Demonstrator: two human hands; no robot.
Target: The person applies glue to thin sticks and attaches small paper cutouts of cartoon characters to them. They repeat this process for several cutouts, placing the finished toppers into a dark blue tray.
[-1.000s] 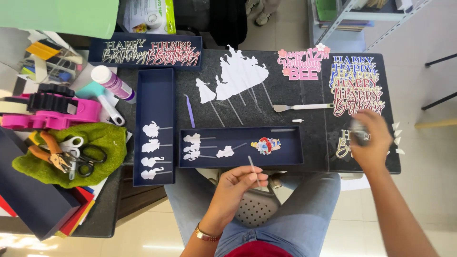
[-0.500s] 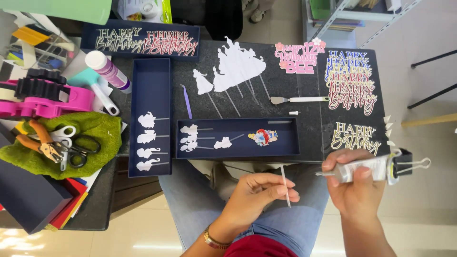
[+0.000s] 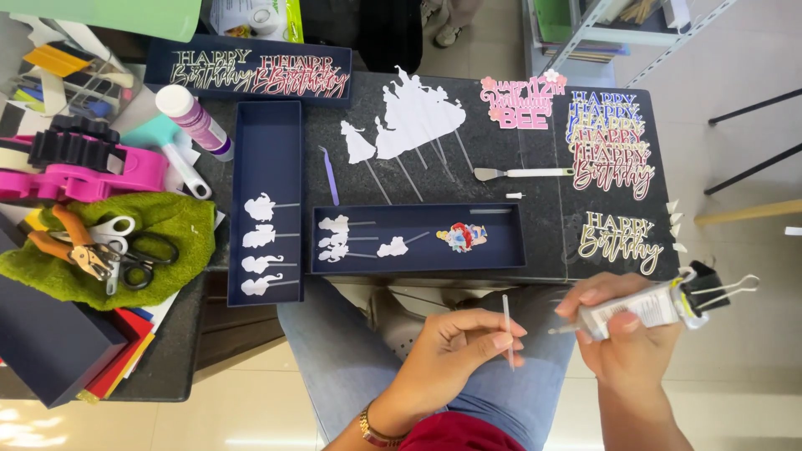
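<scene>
Fingers of the left hand (image 3: 455,351) are pinching a thin clear stick (image 3: 507,331), its long axis standing nearly upright over the lap. Just to its right, the right hand (image 3: 628,334) is closing around a glue tube (image 3: 639,307) capped by a binder clip (image 3: 706,288), nozzle pointing left toward the stick.

Your left hand (image 3: 455,355) pinches a thin, smooth, clear plastic stick (image 3: 507,330); your right hand (image 3: 626,334) grips a soft white glue tube (image 3: 635,309) clamped by a black metal binder clip (image 3: 706,288). The navy tray (image 3: 418,260) looks like matt cardboard and holds flat white paper cut-outs (image 3: 334,238).
</scene>
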